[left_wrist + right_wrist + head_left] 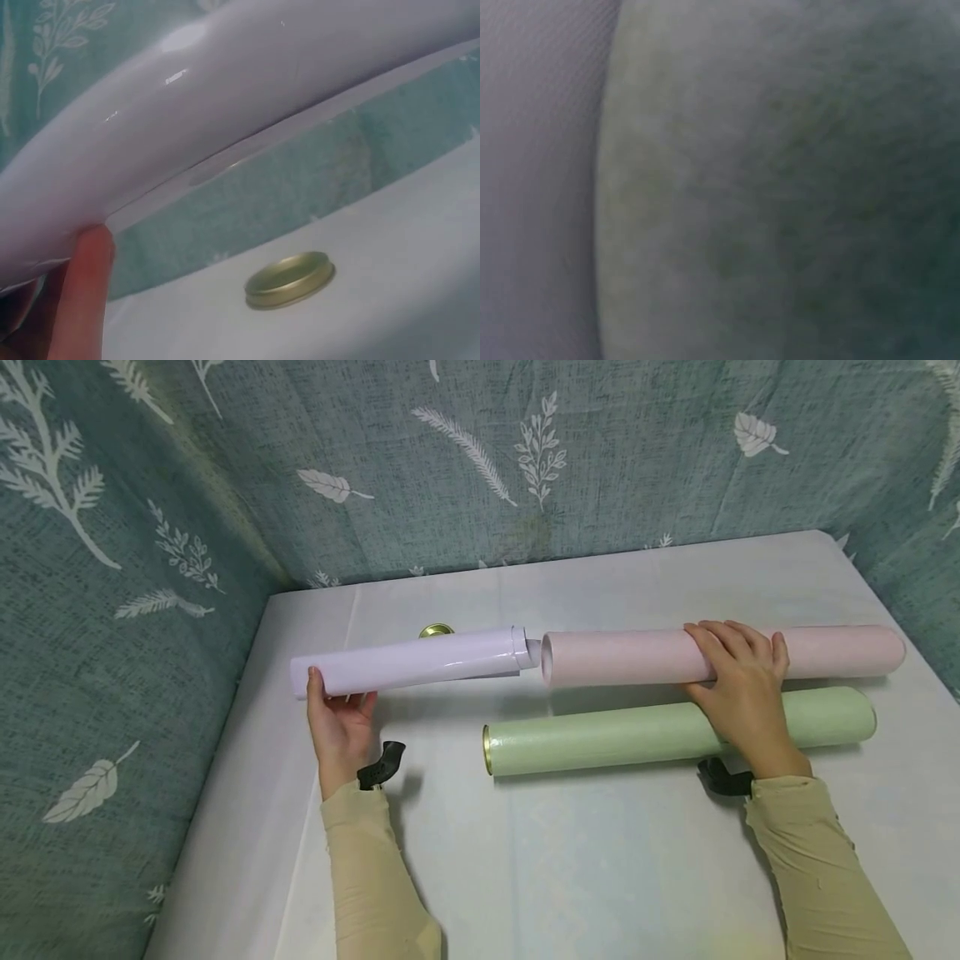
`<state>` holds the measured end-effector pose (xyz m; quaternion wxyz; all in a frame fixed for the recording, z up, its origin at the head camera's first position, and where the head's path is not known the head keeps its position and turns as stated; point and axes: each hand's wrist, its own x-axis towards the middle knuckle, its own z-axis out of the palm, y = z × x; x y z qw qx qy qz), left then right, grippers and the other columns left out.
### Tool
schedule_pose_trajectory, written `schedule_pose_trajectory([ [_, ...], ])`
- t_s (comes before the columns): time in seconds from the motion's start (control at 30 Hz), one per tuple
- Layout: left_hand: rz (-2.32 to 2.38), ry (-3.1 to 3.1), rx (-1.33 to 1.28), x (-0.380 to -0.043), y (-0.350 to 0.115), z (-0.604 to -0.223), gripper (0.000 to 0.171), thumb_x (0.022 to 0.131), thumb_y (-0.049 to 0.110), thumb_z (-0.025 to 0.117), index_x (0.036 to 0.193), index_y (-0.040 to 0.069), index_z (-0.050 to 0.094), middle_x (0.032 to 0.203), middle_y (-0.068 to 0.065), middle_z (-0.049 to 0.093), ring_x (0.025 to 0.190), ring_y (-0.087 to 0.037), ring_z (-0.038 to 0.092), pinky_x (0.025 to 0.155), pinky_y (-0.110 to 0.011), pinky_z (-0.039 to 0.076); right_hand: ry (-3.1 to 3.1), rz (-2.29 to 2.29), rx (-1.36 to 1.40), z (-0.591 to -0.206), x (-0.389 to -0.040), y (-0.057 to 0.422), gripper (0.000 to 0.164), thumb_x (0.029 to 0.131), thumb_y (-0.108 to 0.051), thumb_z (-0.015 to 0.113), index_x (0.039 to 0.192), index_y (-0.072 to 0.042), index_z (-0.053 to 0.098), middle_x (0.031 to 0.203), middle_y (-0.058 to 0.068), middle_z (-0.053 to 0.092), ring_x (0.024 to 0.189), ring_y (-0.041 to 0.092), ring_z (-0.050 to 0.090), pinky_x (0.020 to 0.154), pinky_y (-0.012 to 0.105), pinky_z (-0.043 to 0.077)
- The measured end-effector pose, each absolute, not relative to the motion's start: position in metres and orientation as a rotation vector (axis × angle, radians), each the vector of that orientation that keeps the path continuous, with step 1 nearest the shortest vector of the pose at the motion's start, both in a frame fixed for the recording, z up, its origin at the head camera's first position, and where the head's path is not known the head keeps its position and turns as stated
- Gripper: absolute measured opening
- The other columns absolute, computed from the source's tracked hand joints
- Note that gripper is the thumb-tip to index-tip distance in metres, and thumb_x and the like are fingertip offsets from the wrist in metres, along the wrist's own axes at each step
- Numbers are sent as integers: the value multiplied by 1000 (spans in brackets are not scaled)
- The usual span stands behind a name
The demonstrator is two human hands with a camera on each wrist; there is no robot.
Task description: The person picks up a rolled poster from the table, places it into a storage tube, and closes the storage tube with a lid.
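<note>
In the head view my left hand (341, 727) grips the left end of a glossy pale lilac rolled sheet (420, 662), thumb on the near side and fingers underneath. The roll's right end, with a loose inner curl, is at the open mouth of a pink cardboard tube (622, 657); whether it touches the rim I cannot tell. Over the middle of that tube my right hand (742, 693) curls its fingers and holds it. A green tube (592, 739) with a gold-rimmed left end lies nearer, partly under my right wrist, and fills the right wrist view.
A round gold lid (290, 280) lies on the white table (570, 860), behind the lilac roll. Patterned green cloth (450, 468) hangs along the back and left sides of the table.
</note>
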<state>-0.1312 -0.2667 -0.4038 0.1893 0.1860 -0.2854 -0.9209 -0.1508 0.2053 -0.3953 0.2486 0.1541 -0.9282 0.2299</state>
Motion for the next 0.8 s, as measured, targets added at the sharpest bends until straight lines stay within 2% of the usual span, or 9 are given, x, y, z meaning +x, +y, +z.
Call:
schedule_pose_trajectory([
  [0.17,-2639,-743,483,-135,-265,-406,61,77,33,69,124,14,35,119,-11,41,98,-27,52,67,-38,52,-2532,630,419,-396,-151,206,73,57,-6,83,123,-15,53,122,9,49,120,31,32,101,55,1],
  [0.43,-2722,-790,425,-140,-258,-411,50,83,25,63,122,10,36,117,-12,39,97,-29,52,72,-46,49,-2513,640,432,-396,-151,206,74,56,-5,83,123,-15,53,122,10,49,120,31,32,101,55,2],
  [0.67,-2727,-839,415,-140,-255,-412,51,82,27,63,123,11,35,117,-11,39,97,-28,52,70,-43,50,-2503,637,444,-396,-152,206,74,56,-6,83,122,-15,53,122,10,50,119,31,33,101,55,2],
  [0.8,-2785,-827,341,-140,-256,-411,47,83,29,63,119,10,38,112,-10,43,91,-27,54,69,-40,50,-2507,633,444,-396,-152,206,73,56,-7,84,122,-15,54,122,10,50,119,31,33,101,55,2],
])
